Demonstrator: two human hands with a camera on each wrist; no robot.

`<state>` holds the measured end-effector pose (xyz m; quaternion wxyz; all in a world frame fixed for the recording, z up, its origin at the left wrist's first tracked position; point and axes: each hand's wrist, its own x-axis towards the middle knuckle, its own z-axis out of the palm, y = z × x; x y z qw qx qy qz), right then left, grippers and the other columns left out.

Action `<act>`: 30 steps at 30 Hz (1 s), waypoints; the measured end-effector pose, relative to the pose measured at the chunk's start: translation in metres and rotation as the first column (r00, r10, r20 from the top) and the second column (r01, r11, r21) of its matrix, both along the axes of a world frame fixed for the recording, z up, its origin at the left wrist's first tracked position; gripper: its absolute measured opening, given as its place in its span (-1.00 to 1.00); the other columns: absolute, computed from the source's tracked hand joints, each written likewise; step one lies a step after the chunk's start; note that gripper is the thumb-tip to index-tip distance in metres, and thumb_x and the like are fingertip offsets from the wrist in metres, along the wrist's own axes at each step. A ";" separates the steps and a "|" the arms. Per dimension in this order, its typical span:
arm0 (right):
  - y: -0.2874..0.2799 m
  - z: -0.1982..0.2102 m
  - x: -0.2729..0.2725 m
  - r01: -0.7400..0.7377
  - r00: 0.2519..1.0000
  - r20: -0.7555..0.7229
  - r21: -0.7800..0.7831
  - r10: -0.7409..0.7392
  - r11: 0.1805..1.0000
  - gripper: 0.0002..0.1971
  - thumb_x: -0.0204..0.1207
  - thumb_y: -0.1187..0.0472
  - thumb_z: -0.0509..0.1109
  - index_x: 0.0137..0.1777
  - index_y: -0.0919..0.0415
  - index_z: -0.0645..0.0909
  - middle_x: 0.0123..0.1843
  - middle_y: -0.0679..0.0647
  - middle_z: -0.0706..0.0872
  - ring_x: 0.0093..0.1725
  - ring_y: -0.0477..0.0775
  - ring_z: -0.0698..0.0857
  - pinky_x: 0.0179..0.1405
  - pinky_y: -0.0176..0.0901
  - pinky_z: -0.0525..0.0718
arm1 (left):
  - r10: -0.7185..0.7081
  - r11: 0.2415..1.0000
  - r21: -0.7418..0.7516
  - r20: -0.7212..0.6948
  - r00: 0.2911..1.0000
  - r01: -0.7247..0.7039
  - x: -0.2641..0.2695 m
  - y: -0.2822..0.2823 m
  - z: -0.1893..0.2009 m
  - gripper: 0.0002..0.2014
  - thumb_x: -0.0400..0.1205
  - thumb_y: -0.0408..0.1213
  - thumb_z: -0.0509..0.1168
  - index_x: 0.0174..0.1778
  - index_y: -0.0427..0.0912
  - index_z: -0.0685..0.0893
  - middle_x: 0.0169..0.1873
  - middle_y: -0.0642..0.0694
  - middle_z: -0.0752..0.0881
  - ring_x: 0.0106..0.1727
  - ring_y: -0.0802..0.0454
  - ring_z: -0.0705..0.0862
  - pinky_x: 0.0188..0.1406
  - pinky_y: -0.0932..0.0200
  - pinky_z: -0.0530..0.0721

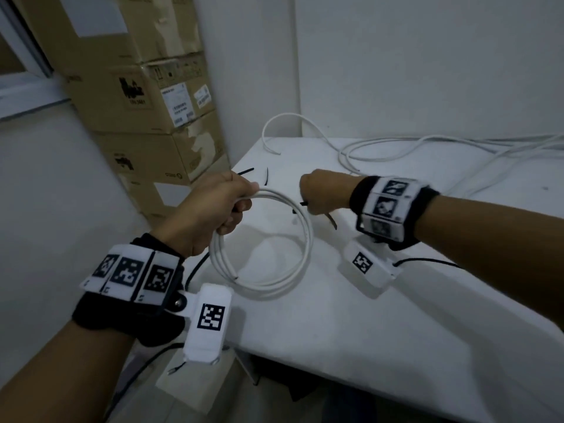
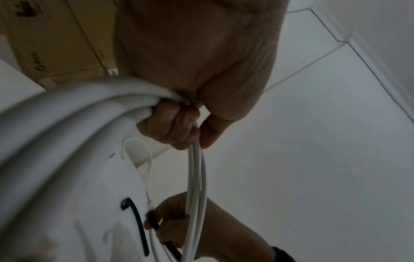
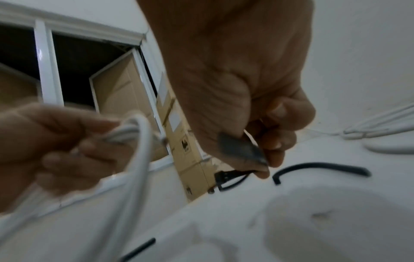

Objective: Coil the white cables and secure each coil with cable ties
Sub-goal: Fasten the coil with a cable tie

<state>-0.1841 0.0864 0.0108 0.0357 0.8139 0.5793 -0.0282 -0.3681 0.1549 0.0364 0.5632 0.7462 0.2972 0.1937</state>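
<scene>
Left hand clenched around coil, held just above table; right hand pinching black cable tie beside coil. One cable wound, not yet tied. Loose white cables beyond coil, uncoiled.

Head cam above; wrist cams close-up.

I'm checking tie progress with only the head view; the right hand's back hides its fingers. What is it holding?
Observer: The right wrist view shows the right hand pinching a black cable tie at its fingertips.
Operator: Any cable in that grip too?
Observer: None shows there; the white cable coil is in the left hand.
Operator: Held firmly?
Observer: The left wrist view shows its fingers curled round the bundled strands.
</scene>
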 end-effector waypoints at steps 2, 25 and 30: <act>-0.038 0.020 0.002 0.093 0.991 -0.100 0.058 -0.087 0.994 -0.82 0.45 0.33 0.28 -0.37 0.30 0.45 -0.46 0.13 0.56 -0.53 0.09 0.53 -0.62 -0.28 0.43 | 0.000 1.000 -0.003 0.018 1.000 0.000 0.006 -0.014 0.003 -0.78 0.71 -0.31 0.20 -0.27 -0.13 0.42 -0.57 0.00 0.41 -0.67 0.14 0.23 -0.70 0.33 0.12; -0.311 0.004 0.001 0.995 0.010 -0.804 -0.050 0.594 -0.085 -0.85 0.56 0.51 0.20 -0.23 0.43 0.51 -0.34 0.31 0.66 -0.59 0.09 0.71 -0.62 -0.21 0.69 | -0.328 0.917 0.308 0.226 0.917 0.252 0.194 -0.277 0.002 -0.78 0.65 -0.27 0.20 -0.31 -0.19 0.43 -0.43 -0.11 0.52 -0.46 0.03 0.42 -0.48 0.13 0.41; -0.314 0.012 0.009 0.966 -0.129 -0.572 -0.256 0.810 -0.027 -0.84 0.59 0.48 0.23 -0.21 0.47 0.56 -0.22 0.32 0.71 -0.35 0.16 0.73 -0.31 -0.12 0.76 | -0.335 0.898 0.387 0.301 0.893 0.207 0.201 -0.288 0.001 -0.77 0.66 -0.18 0.28 -0.30 -0.13 0.50 -0.38 -0.06 0.62 -0.33 0.01 0.54 -0.27 0.01 0.55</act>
